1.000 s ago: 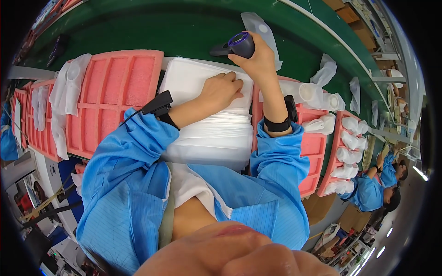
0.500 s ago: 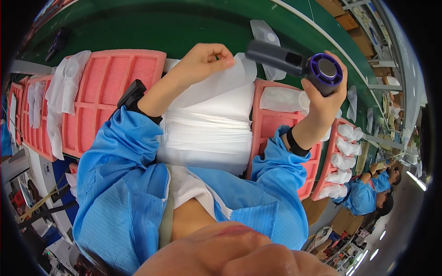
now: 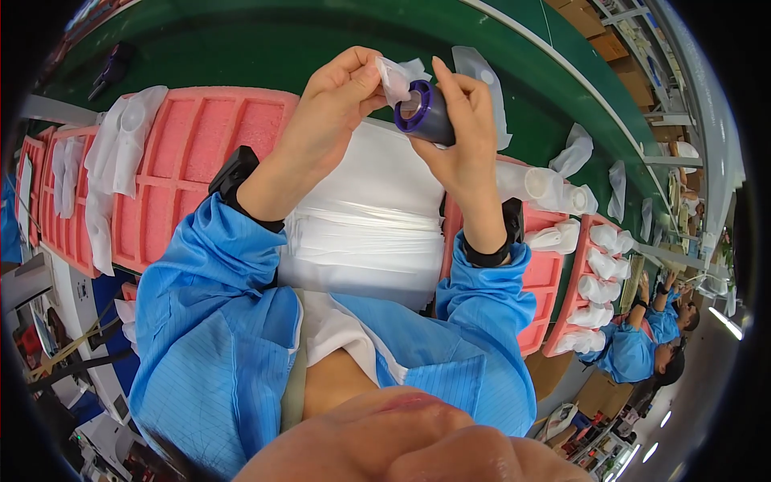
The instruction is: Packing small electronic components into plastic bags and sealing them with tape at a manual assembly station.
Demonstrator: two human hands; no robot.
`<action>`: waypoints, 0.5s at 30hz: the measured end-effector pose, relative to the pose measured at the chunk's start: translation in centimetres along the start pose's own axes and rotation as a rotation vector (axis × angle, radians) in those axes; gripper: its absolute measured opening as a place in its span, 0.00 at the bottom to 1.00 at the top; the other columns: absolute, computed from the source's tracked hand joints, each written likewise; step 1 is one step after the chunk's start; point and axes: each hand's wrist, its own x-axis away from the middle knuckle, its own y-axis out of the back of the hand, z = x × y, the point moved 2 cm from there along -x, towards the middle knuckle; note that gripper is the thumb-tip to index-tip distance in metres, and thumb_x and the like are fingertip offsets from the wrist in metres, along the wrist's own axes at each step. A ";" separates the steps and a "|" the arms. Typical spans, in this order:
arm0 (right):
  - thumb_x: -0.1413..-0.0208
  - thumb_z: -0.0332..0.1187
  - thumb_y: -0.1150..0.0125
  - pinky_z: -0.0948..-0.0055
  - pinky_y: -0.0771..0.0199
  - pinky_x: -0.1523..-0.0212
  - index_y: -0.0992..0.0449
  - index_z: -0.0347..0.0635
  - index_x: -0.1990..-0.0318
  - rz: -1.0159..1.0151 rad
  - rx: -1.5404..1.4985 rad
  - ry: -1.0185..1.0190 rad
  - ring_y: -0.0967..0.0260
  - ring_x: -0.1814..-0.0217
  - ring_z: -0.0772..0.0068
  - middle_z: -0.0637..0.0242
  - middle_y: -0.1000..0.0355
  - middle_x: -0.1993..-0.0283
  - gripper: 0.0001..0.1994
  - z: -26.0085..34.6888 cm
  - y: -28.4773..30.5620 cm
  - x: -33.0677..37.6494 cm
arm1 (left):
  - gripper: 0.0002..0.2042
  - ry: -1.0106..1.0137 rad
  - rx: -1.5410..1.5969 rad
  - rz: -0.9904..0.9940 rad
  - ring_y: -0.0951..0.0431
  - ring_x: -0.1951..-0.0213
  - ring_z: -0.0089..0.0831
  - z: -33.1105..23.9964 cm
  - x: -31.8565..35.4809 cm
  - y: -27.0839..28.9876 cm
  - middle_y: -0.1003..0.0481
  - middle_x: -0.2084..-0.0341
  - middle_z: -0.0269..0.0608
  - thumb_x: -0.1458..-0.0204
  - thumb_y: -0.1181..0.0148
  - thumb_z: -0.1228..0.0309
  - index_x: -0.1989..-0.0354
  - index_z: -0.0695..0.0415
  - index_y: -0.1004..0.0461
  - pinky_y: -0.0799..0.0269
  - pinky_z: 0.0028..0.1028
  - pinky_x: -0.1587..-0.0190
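Observation:
My right hand [image 3: 467, 128] grips the round head of a dark grey hair dryer [image 3: 438, 120] with a purple ring at its end. Its handle is hidden from sight. Beside the ring, my left hand [image 3: 341, 100] pinches a thin translucent white bag [image 3: 393, 80] between thumb and fingers. The bag's edge touches or overlaps the dryer's end; how much of the dryer is inside cannot be told. Below both hands lies a thick stack of flat white bags [image 3: 361, 233], close to my body.
Pink foam trays [image 3: 173, 205] stand left of the stack, with bagged pieces [image 3: 128, 132] on them. More pink trays [image 3: 542, 277] at right hold bagged items [image 3: 598, 289]. A green work surface [image 3: 241, 48] runs behind, with loose bags [image 3: 486, 88]. Co-workers [image 3: 634, 349] sit far right.
My left hand has lifted a bag from the stack and brought it to the dryer. The dryer has moved left and turned, so its handle no longer shows.

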 end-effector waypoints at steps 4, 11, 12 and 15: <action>0.71 0.18 0.31 0.71 0.29 0.59 0.33 0.45 0.42 0.015 0.112 0.001 0.34 0.56 0.60 0.59 0.38 0.55 0.39 0.4 -1.3 0.3 | 0.07 -0.131 -0.158 0.001 0.27 0.65 0.24 -0.4 0.8 -1.0 0.26 0.67 0.35 0.45 0.46 0.75 0.59 0.58 0.32 0.31 0.22 0.60; 0.71 0.19 0.31 0.67 0.29 0.65 0.38 0.44 0.39 -0.012 0.095 0.020 0.35 0.58 0.57 0.56 0.39 0.55 0.42 -0.6 -1.3 0.6 | 0.13 -0.696 -1.028 0.138 0.26 0.68 0.29 0.3 2.9 -2.9 0.27 0.69 0.40 0.56 0.41 0.84 0.60 0.60 0.26 0.30 0.23 0.65; 0.70 0.19 0.32 0.67 0.29 0.65 0.40 0.42 0.39 -0.024 0.107 0.001 0.35 0.58 0.57 0.56 0.39 0.55 0.42 -0.7 -1.4 0.6 | 0.14 -0.799 -1.094 0.147 0.26 0.69 0.30 0.7 3.0 -2.9 0.27 0.69 0.40 0.57 0.40 0.84 0.60 0.59 0.25 0.30 0.24 0.66; 0.69 0.20 0.32 0.66 0.29 0.64 0.41 0.38 0.39 -0.055 0.135 -0.017 0.35 0.57 0.55 0.55 0.39 0.55 0.42 -1.5 -1.5 0.6 | 0.16 -0.869 -1.131 0.151 0.26 0.69 0.32 1.2 2.9 -3.0 0.27 0.68 0.41 0.59 0.41 0.85 0.59 0.58 0.24 0.30 0.24 0.67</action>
